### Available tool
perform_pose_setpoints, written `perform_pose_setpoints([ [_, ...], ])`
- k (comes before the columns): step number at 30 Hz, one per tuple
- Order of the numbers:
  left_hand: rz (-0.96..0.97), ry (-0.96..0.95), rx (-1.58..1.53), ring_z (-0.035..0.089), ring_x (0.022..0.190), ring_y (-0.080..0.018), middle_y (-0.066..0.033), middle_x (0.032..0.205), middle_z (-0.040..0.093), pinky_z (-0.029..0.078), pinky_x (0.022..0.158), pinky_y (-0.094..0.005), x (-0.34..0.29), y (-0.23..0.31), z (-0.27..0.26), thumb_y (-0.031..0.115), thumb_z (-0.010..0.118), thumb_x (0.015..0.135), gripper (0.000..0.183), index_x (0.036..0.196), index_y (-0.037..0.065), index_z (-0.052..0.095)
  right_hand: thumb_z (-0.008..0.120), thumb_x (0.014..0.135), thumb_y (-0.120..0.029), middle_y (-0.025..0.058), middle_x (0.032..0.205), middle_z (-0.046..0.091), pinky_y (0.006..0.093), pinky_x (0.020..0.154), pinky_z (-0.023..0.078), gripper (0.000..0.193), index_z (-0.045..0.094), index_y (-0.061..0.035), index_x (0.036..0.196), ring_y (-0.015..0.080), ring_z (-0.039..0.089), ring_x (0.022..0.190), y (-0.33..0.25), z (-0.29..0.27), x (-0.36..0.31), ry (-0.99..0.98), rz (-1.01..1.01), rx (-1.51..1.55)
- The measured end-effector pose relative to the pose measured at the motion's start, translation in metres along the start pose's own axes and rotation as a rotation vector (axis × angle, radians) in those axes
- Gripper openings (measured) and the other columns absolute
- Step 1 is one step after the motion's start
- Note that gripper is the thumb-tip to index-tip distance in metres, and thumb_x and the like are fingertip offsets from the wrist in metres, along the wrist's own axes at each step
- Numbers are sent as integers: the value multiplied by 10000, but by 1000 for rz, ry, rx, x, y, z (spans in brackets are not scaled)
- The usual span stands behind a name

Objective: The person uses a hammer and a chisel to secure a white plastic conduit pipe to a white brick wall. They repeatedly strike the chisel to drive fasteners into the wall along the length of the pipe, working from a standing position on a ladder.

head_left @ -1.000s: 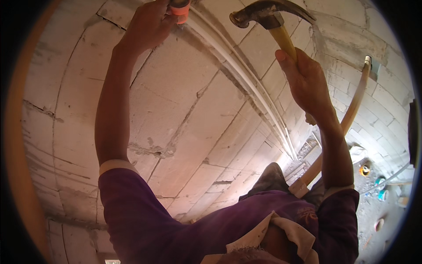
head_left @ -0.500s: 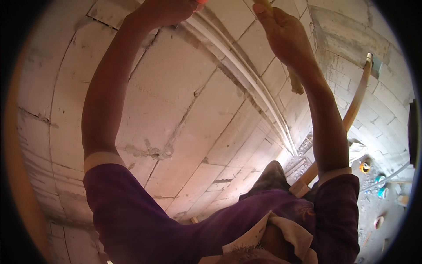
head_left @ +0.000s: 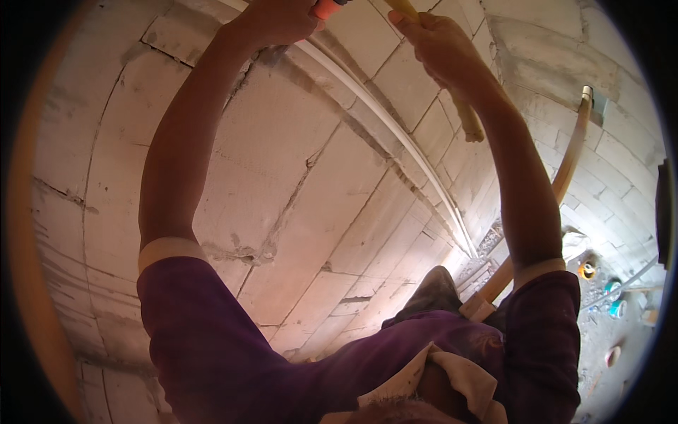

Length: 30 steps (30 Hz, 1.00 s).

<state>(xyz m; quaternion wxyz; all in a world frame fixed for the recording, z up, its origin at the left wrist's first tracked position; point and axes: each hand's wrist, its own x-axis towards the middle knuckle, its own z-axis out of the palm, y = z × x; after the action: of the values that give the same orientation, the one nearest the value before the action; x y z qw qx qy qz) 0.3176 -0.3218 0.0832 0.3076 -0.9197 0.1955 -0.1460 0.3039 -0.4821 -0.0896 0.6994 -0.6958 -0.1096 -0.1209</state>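
Both my arms are raised toward a wall of pale blocks (head_left: 282, 148). My left hand (head_left: 282, 22), at the upper edge, is closed round a red-orange grip (head_left: 327, 8) with a dark end. Whatever tool the grip belongs to is mostly out of the picture. To its right, my right hand (head_left: 446, 51) is wrapped round a yellowish wooden handle (head_left: 469, 126). The handle's lower end sticks out below the wrist, and its upper end runs past the top edge, so any tool head is out of sight. A white pipe (head_left: 395, 121) runs in a wall groove behind and between my hands.
A long wooden pole or beam (head_left: 573, 152) slants along the right, beyond my right arm. On the littered floor at lower right lie an orange-yellow roll-shaped thing (head_left: 587, 270), teal and white round items (head_left: 618, 309) and rubble (head_left: 492, 240). A brown vertical edge (head_left: 25, 212) borders the left.
My left hand has shifted slightly right and down, bringing more of the red-orange grip into view. My right hand and the wooden handle have moved slightly left. Both hands keep their hold.
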Motion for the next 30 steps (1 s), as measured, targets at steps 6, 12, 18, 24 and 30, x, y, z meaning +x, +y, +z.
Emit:
perform_pose_setpoints([
  [6,-94,-84,-187,706,804,-266,-156,798,712,549,730,-390,10,4,-15,141,659,814,205,969,6,661,598,967,-545,-109,522,355,208,355,261,446,510,-147,786,6,313,385,3,-47,-28,121,55,297],
  [12,-240,213,-509,697,924,-202,-118,979,706,559,819,-324,-62,-14,-36,43,623,856,304,1157,8,596,598,968,-544,-113,512,350,213,339,258,445,500,-156,774,6,304,368,1,-48,-67,162,76,264],
  [18,-209,379,-363,693,1048,-207,-108,1096,715,533,906,-342,-89,-62,-2,115,665,915,389,1294,79,584,575,958,-595,-39,572,449,268,462,363,552,619,-64,812,59,445,498,4,-27,-76,25,18,144],
  [24,-5,519,-682,670,979,-146,-65,1054,700,537,855,-306,-80,-114,3,142,682,868,389,1230,27,598,574,960,-592,-72,532,397,240,405,307,515,553,-109,785,35,366,429,2,-16,-67,5,-59,168],
  [30,-27,500,-599,664,901,-129,-72,986,684,552,818,-286,-71,-82,4,-29,541,851,331,1179,-9,575,541,971,-602,-42,565,437,282,490,352,560,621,-72,808,66,430,516,-7,-12,-69,-11,-4,133],
])
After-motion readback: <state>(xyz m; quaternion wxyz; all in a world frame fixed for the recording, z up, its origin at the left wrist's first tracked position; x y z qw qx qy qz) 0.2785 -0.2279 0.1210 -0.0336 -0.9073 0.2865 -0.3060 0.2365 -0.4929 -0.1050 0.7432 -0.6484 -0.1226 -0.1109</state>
